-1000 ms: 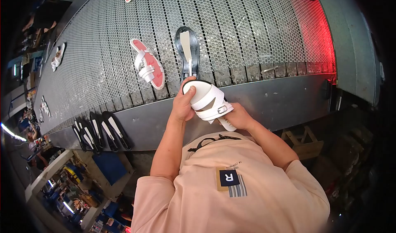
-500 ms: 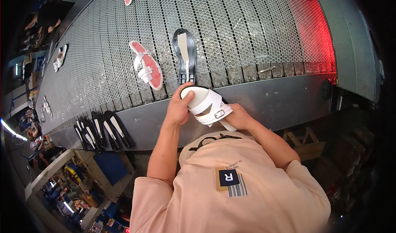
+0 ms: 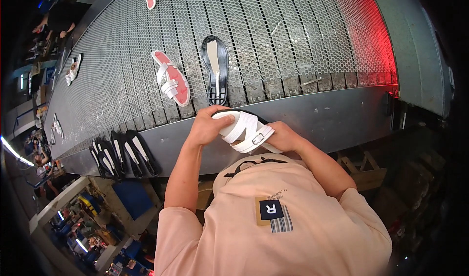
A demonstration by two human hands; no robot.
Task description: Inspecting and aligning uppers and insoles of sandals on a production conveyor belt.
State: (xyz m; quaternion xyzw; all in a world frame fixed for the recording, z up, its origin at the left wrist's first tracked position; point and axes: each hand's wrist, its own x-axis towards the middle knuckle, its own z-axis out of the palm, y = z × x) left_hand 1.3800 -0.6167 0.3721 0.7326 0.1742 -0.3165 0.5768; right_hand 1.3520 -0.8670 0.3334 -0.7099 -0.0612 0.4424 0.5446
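I look down on a perforated metal conveyor surface (image 3: 293, 36) that curves across the upper half of the view, with a plain steel front rim (image 3: 322, 119) and a red glow at 2 o'clock. Dark workshop clutter lies at 8 o'clock. On the surface, just beyond the hands at 12 o'clock, lies a black sole (image 3: 215, 71) with a pale strip down its middle; beside it at 11 o'clock lies a red sandal (image 3: 171, 78) with white straps. More sandals sit far off at 10 o'clock and near the top edge. A row of black soles (image 3: 119, 154) leans on the rim at 9 o'clock. On the pink shirt (image 3: 273, 227), a square dark patch (image 3: 270, 209) with a striped label under it sits at 6 o'clock.

My left hand (image 3: 207, 124) is closed over the toe end of a white strappy sandal (image 3: 244, 129). My right hand (image 3: 283, 137) grips its buckle end. The sandal is held over the rim, off the surface.
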